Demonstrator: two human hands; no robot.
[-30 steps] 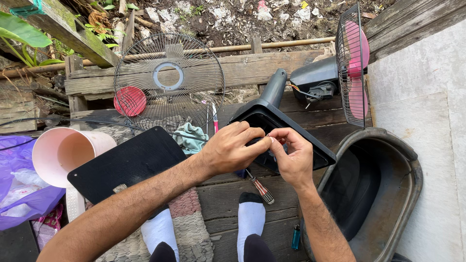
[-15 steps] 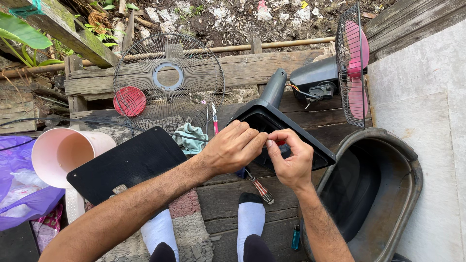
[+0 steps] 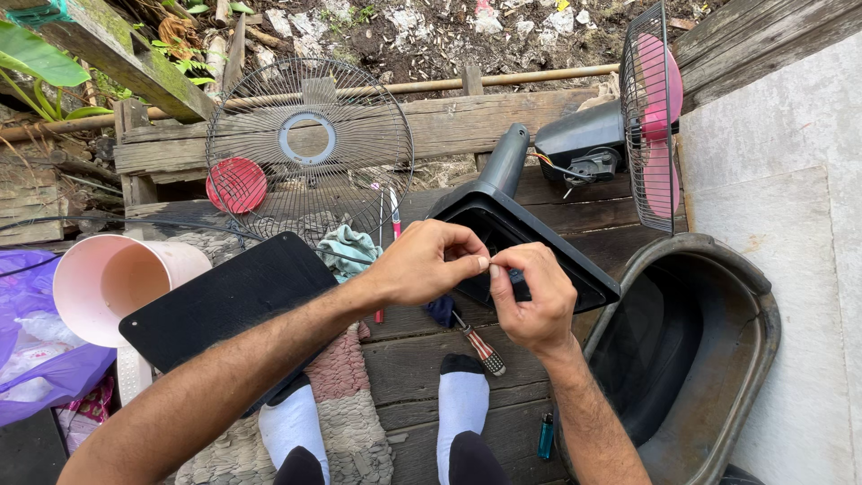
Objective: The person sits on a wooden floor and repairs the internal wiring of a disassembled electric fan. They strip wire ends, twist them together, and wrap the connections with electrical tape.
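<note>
Hands Pinched Together Over the Fan Base

Fingers of both my hands meet in the middle. My left hand (image 3: 422, 265) has its thumb and first finger pressed together on something tiny. My right hand (image 3: 532, 301) pinches at the same spot, and its fingertips touch my left ones. The little thing between them is too small for me to tell what it is.

Both hands are right over the black fan base (image 3: 525, 242), which lies tipped on the wooden boards (image 3: 422, 350). The fan head with pink blades (image 3: 651, 117) sits behind it, on my right side.

A screwdriver with a striped handle (image 3: 480, 346) lies on the boards just under my hands, near my white sock (image 3: 462, 404). A flat black cover (image 3: 224, 301) rests under my left arm. A round wire fan guard (image 3: 310, 148) leans on the wood behind. A pink bucket (image 3: 117, 278) lies on its side to my left. A dark tub (image 3: 709, 359) sits to my right.
</note>
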